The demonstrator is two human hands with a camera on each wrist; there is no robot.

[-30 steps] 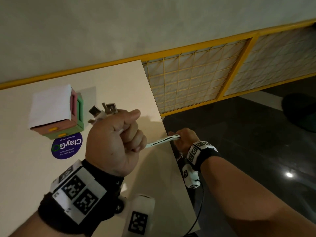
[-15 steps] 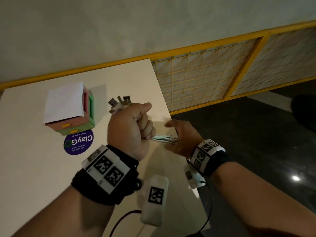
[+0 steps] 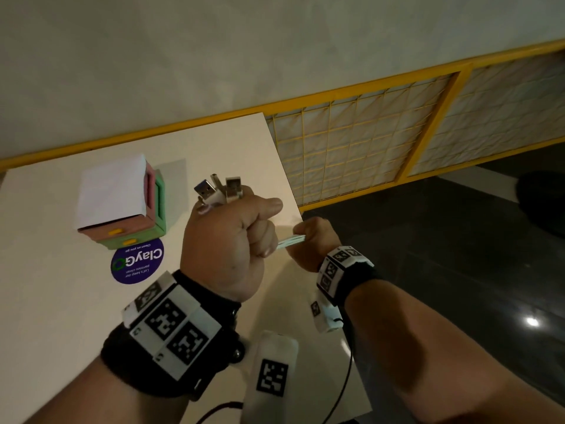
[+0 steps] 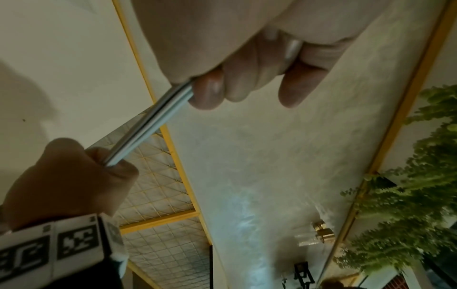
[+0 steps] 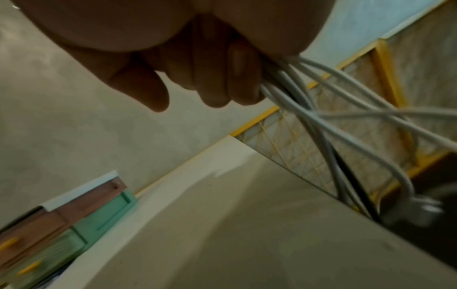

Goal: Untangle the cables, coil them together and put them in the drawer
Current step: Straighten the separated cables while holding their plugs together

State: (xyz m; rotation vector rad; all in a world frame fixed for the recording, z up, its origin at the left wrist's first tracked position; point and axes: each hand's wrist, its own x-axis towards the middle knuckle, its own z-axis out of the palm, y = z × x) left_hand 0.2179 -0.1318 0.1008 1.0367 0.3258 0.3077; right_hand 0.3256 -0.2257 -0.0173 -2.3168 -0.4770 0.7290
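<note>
Both hands grip cables (image 3: 290,241) | left hand (image 3: 226,240) | right hand (image 3: 312,243)

Black wristbands (image 3: 171,356) carry white square-coded marker tiles (image 3: 337,264), white tagged camera pods (image 3: 270,377) and thin black leads (image 3: 344,390).

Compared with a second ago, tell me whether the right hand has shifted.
Yes. The right hand has come in leftwards: it was just beyond the right edge of the table and now overlaps it, nearer the left hand and its grip on the cables.
</note>
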